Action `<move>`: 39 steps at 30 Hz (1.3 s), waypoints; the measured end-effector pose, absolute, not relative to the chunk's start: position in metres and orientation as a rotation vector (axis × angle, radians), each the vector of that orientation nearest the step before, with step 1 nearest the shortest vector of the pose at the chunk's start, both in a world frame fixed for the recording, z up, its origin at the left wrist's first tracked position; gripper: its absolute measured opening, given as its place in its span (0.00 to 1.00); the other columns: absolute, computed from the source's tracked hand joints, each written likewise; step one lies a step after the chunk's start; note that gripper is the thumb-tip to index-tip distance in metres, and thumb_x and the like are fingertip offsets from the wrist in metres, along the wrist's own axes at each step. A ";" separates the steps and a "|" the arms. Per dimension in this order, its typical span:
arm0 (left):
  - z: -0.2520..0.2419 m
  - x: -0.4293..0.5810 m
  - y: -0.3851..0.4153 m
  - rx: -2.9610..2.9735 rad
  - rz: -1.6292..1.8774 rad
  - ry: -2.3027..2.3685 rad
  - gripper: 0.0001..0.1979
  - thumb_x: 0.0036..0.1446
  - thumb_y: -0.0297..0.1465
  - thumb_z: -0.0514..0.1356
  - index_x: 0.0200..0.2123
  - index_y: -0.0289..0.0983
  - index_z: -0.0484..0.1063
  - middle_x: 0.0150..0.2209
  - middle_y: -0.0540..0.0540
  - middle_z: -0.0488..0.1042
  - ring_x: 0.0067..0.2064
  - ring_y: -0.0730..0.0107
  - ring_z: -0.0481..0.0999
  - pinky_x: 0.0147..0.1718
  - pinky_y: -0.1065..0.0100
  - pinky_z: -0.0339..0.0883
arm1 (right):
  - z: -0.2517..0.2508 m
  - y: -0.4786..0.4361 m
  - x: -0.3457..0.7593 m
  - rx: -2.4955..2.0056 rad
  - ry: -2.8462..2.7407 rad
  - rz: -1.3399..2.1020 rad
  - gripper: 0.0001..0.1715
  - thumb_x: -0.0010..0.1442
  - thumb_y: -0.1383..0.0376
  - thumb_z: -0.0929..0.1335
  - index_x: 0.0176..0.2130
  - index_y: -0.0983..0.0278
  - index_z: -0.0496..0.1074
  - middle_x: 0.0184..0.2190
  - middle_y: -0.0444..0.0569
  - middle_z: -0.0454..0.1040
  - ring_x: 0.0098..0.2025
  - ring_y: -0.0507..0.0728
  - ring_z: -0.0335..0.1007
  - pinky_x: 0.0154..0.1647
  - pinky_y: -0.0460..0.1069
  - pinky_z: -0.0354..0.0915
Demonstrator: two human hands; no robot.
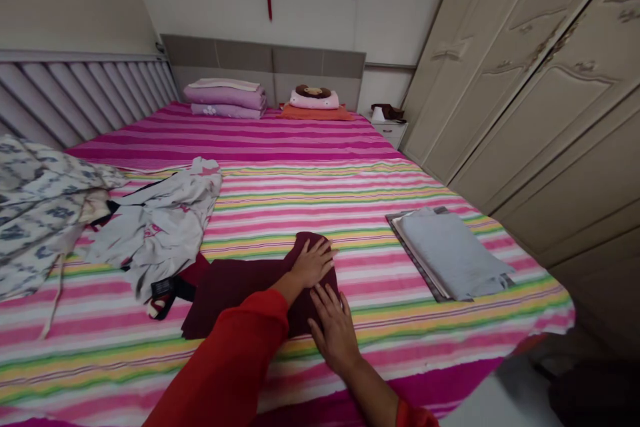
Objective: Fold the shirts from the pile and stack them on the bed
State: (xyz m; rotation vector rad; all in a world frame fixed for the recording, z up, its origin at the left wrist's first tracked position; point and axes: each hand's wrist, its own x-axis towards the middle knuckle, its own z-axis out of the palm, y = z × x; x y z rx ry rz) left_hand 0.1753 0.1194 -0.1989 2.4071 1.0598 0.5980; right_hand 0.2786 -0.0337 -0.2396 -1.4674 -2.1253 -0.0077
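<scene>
A garment (227,280) lies on the bed (310,197), between a heap of clothes (175,217) on the left and a stack (450,250) on the right. Behind, a quilt (225,95) lies left of a pillow (315,101) before the headboard (267,57). Right of the bed stands a wardrobe (530,80)

Striped bed (310,203) with maroon garment (233,287), gray folded stack (450,250), rumpled clothes (173,213), purple bedding (227,95) on top

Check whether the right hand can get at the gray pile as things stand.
Likely yes: the right hand rests flat on the maroon cloth, and only striped sheet shows between it and the gray pile.
</scene>
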 end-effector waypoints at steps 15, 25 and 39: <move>-0.187 0.128 0.043 2.182 0.829 1.447 0.23 0.63 0.37 0.51 0.61 0.44 0.65 0.66 0.45 0.60 0.70 0.58 0.51 0.68 0.51 0.31 | -0.239 -0.033 0.278 -1.439 -2.104 0.017 0.32 0.66 0.62 0.62 0.67 0.59 0.55 0.66 0.51 0.60 0.69 0.62 0.50 0.66 0.63 0.51; -0.187 0.108 0.009 2.158 0.792 1.587 0.30 0.63 0.42 0.51 0.65 0.38 0.57 0.69 0.39 0.54 0.70 0.55 0.47 0.67 0.47 0.37 | -0.240 -0.011 0.303 -1.508 -1.200 0.582 0.33 0.59 0.48 0.66 0.56 0.66 0.69 0.49 0.59 0.75 0.50 0.63 0.72 0.51 0.59 0.70; -0.205 0.126 -0.031 1.786 0.897 1.523 0.58 0.37 0.40 0.71 0.69 0.37 0.46 0.70 0.35 0.46 0.70 0.44 0.46 0.67 0.45 0.43 | -0.138 0.033 0.266 -1.253 -0.821 1.552 0.27 0.41 0.63 0.74 0.42 0.62 0.68 0.27 0.43 0.77 0.26 0.55 0.74 0.21 0.46 0.67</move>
